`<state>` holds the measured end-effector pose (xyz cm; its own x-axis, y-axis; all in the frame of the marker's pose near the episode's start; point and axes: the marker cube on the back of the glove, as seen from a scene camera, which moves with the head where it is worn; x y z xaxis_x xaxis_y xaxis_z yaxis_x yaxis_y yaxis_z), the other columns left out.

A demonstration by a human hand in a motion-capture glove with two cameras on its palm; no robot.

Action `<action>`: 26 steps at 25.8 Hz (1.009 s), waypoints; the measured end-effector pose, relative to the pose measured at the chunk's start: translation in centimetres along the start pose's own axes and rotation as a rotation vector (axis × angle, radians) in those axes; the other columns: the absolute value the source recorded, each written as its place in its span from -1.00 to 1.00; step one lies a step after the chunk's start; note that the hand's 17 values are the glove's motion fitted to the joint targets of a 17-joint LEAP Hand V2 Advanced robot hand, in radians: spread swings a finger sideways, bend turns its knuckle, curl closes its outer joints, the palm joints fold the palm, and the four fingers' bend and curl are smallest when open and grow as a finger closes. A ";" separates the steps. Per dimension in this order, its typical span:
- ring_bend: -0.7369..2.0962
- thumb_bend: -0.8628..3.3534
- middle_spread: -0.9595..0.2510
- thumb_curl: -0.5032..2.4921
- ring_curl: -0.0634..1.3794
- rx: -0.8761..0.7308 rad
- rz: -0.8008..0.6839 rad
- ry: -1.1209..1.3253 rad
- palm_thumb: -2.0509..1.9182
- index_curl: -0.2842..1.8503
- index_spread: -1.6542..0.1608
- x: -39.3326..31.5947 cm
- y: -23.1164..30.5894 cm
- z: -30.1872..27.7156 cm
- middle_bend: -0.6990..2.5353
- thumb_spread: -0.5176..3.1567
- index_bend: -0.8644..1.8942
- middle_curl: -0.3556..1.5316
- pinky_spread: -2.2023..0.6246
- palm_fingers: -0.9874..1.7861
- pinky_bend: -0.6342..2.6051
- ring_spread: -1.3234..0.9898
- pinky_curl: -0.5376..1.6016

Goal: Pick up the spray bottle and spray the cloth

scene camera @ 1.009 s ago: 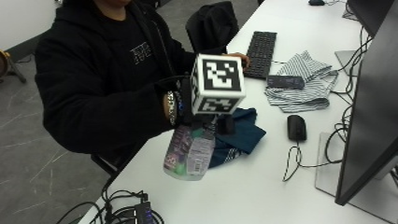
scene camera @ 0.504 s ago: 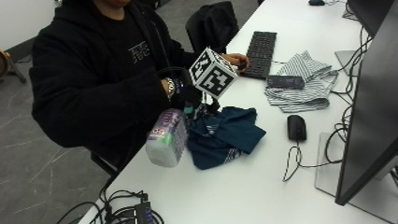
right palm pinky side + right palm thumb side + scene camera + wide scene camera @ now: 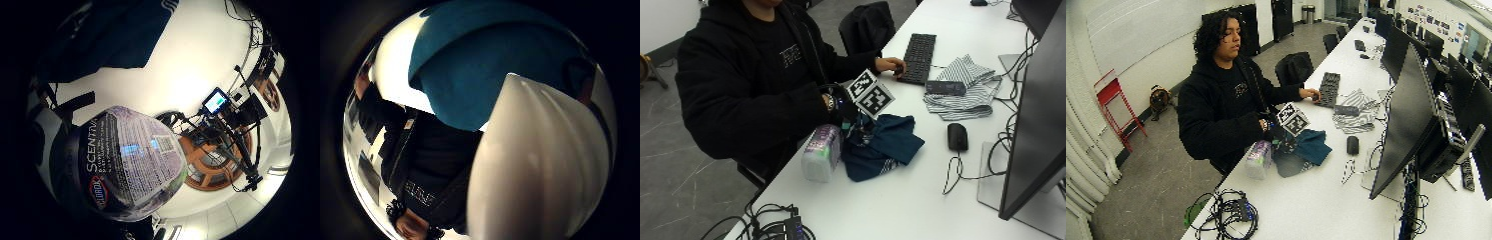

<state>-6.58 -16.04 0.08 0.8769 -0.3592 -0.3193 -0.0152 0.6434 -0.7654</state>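
Spray bottle (image 3: 822, 159) upright, long axis vertical, beside cloth (image 3: 883, 147) | right hands (image 3: 845, 114) grip its top

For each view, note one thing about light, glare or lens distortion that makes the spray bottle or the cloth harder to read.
Little finger side palm view: the lens bulges the spray bottle, bending its label text. Thumb side palm view: a pale out-of-focus surface hides part of the blue cloth; what it is cannot be told. Outside view: the cloth is dark with little fold detail against the bright table. Wide outside view: straight edges curve.
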 end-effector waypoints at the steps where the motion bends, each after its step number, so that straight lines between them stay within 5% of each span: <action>1: -0.02 -0.61 0.20 -0.16 -0.25 0.029 -0.007 -0.011 0.52 -0.23 0.48 0.0 0.4 -0.8 -0.25 -0.60 -0.21 -0.09 0.31 0.69 -0.34 -0.07 -0.13; 8: -0.02 -0.61 0.20 -0.15 -0.25 0.425 -0.140 -0.142 0.52 -0.23 0.48 -0.3 3.6 -10.3 -0.25 -0.60 -0.22 -0.09 0.32 0.69 -0.34 -0.07 -0.13; 16: -0.02 -0.61 0.20 -0.15 -0.25 0.886 -0.460 -0.451 0.52 -0.22 0.48 -3.8 2.8 -18.6 -0.26 -0.60 -0.22 -0.09 0.32 0.69 -0.34 -0.07 -0.13; 26: -0.03 -0.61 0.20 -0.14 -0.25 1.057 -0.702 -1.028 0.52 -0.22 0.48 -8.8 -5.5 -22.1 -0.26 -0.59 -0.22 -0.09 0.32 0.69 -0.34 -0.07 -0.13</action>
<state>-24.84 -31.36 -5.24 0.5083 -0.4673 0.7234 0.4398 0.8630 0.2484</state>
